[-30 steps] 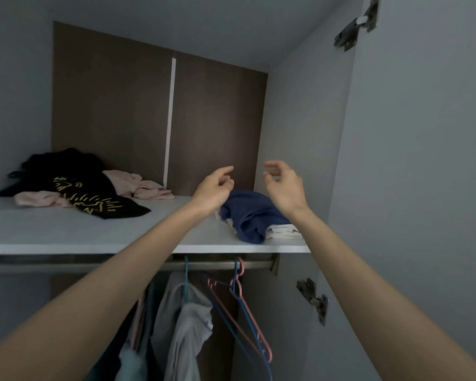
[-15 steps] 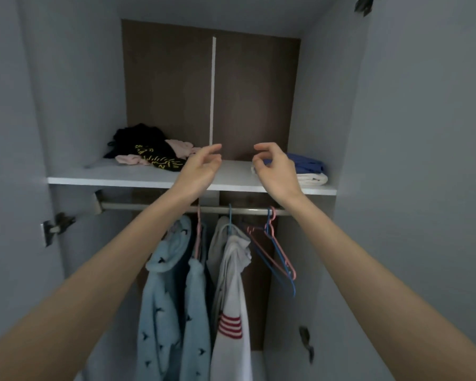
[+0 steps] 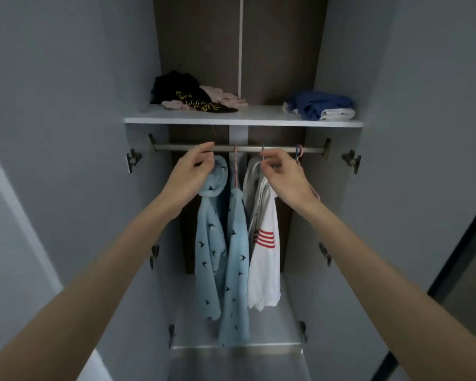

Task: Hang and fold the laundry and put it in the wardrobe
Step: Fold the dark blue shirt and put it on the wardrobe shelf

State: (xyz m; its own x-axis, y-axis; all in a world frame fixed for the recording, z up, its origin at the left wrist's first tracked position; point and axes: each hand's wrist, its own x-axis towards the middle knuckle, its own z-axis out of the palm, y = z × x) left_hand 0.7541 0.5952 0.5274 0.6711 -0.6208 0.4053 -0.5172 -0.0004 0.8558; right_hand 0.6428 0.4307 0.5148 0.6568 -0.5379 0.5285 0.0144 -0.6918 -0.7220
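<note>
The open wardrobe has a white shelf (image 3: 242, 119) above a metal rail (image 3: 176, 147). On the rail hang a light blue patterned garment (image 3: 226, 259) and a white garment with red stripes (image 3: 265, 251). Folded blue and white laundry (image 3: 320, 107) lies on the shelf's right, and a black and pink pile (image 3: 193, 97) on its left. My left hand (image 3: 193, 174) is in front of the blue garment's hood, fingers curled and apart, holding nothing. My right hand (image 3: 283, 177) is loosely curled in front of the white garment's hanger hook; whether it grips the hook is unclear.
Empty pink and blue hangers (image 3: 298, 154) hang at the rail's right end, partly behind my right hand. Both wardrobe doors stand open at the sides, with hinges (image 3: 351, 160) on the inner walls. The wardrobe floor (image 3: 239, 345) lies below the garments.
Both hands have dropped from the shelf down to the rail. The view has pulled back and tilted down, so the hanging clothes and wardrobe floor now show.
</note>
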